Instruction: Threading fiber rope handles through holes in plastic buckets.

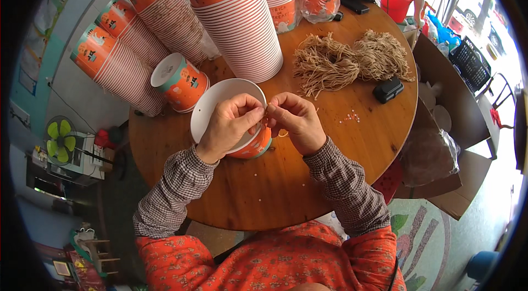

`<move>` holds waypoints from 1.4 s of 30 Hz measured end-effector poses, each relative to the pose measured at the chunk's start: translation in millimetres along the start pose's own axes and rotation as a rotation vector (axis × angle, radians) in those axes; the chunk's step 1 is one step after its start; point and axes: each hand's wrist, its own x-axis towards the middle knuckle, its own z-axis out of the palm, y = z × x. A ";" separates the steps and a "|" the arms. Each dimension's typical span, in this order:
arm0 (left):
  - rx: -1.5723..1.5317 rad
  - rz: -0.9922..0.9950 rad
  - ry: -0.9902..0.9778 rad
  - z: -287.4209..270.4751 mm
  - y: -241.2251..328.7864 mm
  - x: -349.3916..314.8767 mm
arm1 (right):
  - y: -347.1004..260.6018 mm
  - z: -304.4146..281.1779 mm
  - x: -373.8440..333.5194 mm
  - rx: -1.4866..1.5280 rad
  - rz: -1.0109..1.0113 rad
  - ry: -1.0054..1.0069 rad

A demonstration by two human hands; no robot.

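A white-lined paper bucket (206, 105) with an orange and teal outside lies tilted on the table in front of me. My left hand (234, 123) reaches over its opening, thumb and forefinger pinched together at the right-hand rim. My right hand (297, 123) meets it there, fingers also closed in a pinch. Between the fingertips is a thin tan cord, mostly hidden by the fingers; a small loop of cord (284, 134) shows below my right hand. Two bundles of tan cords (324, 63) lie farther back on the right.
Tall stacks of paper buckets (236, 32) stand behind and to the left; a short stack (184, 83) stands near the tilted bucket. A black case (388, 90) and scattered small pale discs (350, 117) lie right. Beyond the edge are open cardboard boxes (448, 87).
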 end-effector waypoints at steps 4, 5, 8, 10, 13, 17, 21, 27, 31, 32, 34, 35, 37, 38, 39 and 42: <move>0.013 -0.010 0.021 -2.6 -2.3 -2.6 | -1.2 0.3 0.0 0.027 0.004 0.018; 0.026 -0.019 0.010 -3.4 -2.7 -2.9 | -1.8 0.7 0.0 0.025 0.008 0.034; -0.031 -0.011 0.048 0.3 0.9 -3.9 | -1.4 1.8 -0.2 0.006 -0.026 0.006; -0.014 -0.020 0.036 3.4 3.7 -3.6 | 0.3 1.6 -0.4 -0.010 -0.043 0.010; -0.006 -0.021 0.006 3.7 3.3 -3.0 | 1.4 0.7 0.1 -0.023 -0.064 0.017; 0.066 -0.044 -0.035 1.3 2.7 -2.3 | 2.3 0.5 0.0 -0.004 -0.075 0.035; 0.024 -0.044 -0.033 1.0 6.8 -3.3 | 1.0 1.1 -0.6 0.002 -0.075 0.034; 0.063 -0.023 -0.033 4.2 7.4 -2.0 | 2.7 1.7 -0.6 0.005 -0.076 0.029; 0.158 0.019 -0.018 -0.9 0.7 -2.2 | 4.5 -2.5 0.6 0.180 0.008 0.023; 0.195 0.021 -0.003 -2.0 0.3 -2.3 | 4.8 -3.6 0.9 0.230 0.034 0.011; 0.189 0.015 0.016 -1.0 2.7 -2.7 | 4.8 -4.6 1.2 0.264 0.066 0.007; 0.183 0.010 0.039 -0.7 4.0 -3.3 | 4.7 -4.7 1.6 0.299 0.101 -0.003; 0.220 0.028 0.047 -0.6 4.5 -3.1 | -1.9 -3.1 2.0 0.319 0.119 0.018; 0.258 0.048 0.056 -1.0 5.1 -3.6 | -4.8 -2.0 2.3 0.338 0.137 0.035; 0.258 0.047 0.057 -2.0 3.3 -3.7 | -5.8 -2.2 2.4 0.339 0.138 0.035; 0.296 0.123 0.070 -3.3 -0.9 -3.2 | -8.1 -4.1 1.3 0.088 0.081 0.025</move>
